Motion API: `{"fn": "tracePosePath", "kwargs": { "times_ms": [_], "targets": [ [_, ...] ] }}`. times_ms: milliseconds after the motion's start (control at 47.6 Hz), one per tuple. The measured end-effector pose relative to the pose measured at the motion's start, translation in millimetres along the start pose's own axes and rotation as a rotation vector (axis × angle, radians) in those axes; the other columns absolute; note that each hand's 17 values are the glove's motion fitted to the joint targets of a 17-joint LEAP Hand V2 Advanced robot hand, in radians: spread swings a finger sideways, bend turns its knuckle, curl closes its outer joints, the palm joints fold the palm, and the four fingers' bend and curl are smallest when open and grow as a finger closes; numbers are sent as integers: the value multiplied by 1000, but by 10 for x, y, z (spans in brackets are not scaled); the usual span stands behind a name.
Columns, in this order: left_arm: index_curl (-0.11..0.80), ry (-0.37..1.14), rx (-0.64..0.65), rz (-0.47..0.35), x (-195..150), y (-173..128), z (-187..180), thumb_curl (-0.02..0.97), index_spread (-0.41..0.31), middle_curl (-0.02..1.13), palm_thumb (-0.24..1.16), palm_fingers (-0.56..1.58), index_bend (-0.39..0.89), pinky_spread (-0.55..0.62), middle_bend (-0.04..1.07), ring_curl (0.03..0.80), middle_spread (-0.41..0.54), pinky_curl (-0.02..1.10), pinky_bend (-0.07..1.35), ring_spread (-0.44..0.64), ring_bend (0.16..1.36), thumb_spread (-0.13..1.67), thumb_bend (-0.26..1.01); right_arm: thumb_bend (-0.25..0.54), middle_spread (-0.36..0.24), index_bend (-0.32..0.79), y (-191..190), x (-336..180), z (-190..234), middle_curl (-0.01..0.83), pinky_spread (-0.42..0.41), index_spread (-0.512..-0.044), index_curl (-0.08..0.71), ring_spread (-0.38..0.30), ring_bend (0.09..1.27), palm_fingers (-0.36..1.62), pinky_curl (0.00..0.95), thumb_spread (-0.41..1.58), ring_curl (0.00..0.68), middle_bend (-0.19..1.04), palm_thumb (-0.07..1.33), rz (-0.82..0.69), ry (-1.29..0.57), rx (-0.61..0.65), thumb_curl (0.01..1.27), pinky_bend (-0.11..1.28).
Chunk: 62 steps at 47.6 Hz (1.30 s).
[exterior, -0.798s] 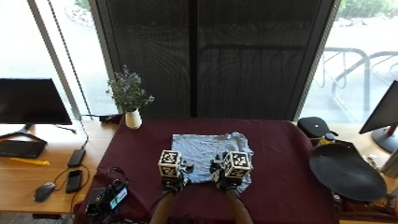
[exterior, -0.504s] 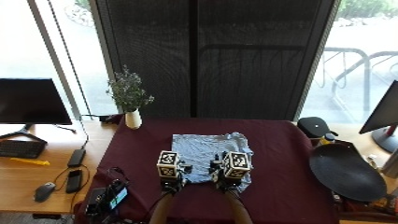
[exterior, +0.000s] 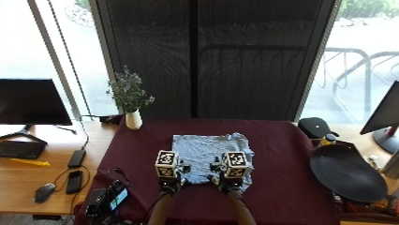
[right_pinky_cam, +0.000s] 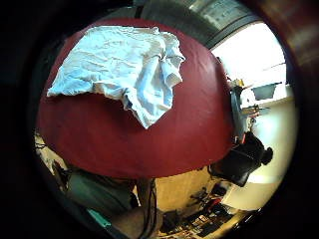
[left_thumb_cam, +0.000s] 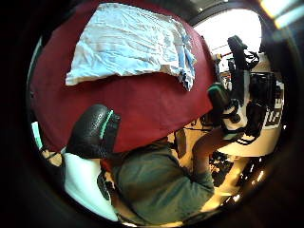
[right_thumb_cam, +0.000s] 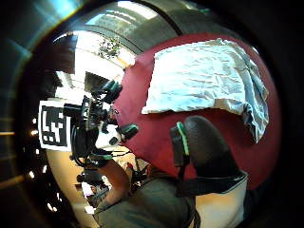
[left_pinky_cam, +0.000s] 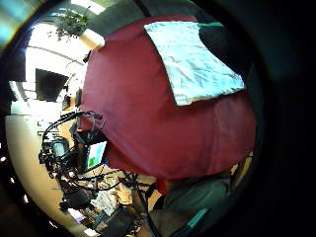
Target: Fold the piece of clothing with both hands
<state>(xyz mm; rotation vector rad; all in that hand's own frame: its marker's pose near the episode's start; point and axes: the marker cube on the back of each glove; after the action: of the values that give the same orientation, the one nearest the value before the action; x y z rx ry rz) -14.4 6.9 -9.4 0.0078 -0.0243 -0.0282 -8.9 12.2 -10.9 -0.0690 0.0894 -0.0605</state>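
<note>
Cloth was all I had to work with: a light blue garment point(exterior: 210, 153) lay spread near the middle of the maroon counter point(exterior: 280, 140), roughly squared off, with a bunched flap hanging at its 4 o'clock corner. By my judgement the folding was barely begun, maybe one rough fold in place, and the tidy halving was all left to do.

My left hand point(exterior: 169, 177) and right hand point(exterior: 228, 178) sat at the garment's 6 o'clock edge, side by side. Both palm cameras looked out over the cloth from a little way off, so I judged neither hand had hold of it. Whether the fingers were curled or straight I could not tell.

A vase of flowers point(exterior: 132, 105) stood at the counter's 10 o'clock corner.
</note>
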Motion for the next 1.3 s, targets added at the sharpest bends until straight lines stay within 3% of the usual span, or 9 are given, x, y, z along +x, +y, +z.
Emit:
{"fn": "tracePosePath", "kwargs": {
  "times_ms": [252,336,504,609,756,966,1092,1239,1302],
  "targets": [
    [165,-6,27,4,-40,-60,45,312,-59,378,512,300,109,271,294,328,-17,301,542,90,715,1061,-19,166,11,177,-16,370,78,215,267,-391,339,152,193,122,324,1203,171,158,478,39,51,-19,283,576],
    [171,-4,36,11,-48,-177,213,316,-59,384,502,296,109,270,288,330,-17,309,547,90,715,1053,-28,133,11,170,-44,568,246,217,260,-392,339,152,201,120,332,1164,181,154,493,70,27,-66,293,593],
    [180,-25,-33,3,-64,-300,532,328,-59,394,498,285,106,257,278,332,-14,328,568,96,710,1041,-25,82,11,158,-127,898,571,222,255,-385,334,154,208,105,348,1108,200,155,539,132,25,-124,311,630],
    [188,-94,-50,-25,-65,-238,487,332,-59,397,495,270,112,254,261,334,-5,338,585,105,707,1035,-26,53,11,159,-145,1000,710,225,248,-383,332,154,215,94,354,1087,211,154,566,162,15,-168,320,643],
    [200,-52,-190,-15,-38,-200,707,340,-59,400,507,267,121,246,245,333,4,347,595,111,703,1033,-20,11,11,154,-106,946,622,227,237,-379,327,155,224,82,363,1052,224,154,597,184,57,-115,332,678],
    [242,-19,-228,6,-30,-194,966,331,-66,400,486,318,164,217,209,326,6,353,587,114,670,1080,-25,1,6,140,-90,946,911,224,196,-375,312,148,286,110,373,1021,253,149,695,212,20,-260,358,733],
    [291,-72,-111,-5,-61,-230,978,311,-91,404,445,397,217,194,208,312,-18,346,547,105,603,1136,-26,16,-9,148,-133,906,960,231,159,-370,303,91,365,193,364,1045,278,164,783,172,-19,-190,373,717],
    [344,-153,325,37,-31,-597,863,300,-137,406,447,605,263,111,206,295,-98,337,503,28,538,1196,-9,40,-101,231,-142,891,941,263,128,-366,331,-33,437,444,316,1127,299,203,864,148,39,-97,385,556],
    [361,-194,381,38,-27,-615,872,308,-168,409,504,759,271,56,222,292,-145,331,480,-45,527,1216,14,69,-137,264,-85,856,884,284,103,-358,355,-75,444,577,306,1161,310,225,926,133,63,-69,397,497]
  ]
}}
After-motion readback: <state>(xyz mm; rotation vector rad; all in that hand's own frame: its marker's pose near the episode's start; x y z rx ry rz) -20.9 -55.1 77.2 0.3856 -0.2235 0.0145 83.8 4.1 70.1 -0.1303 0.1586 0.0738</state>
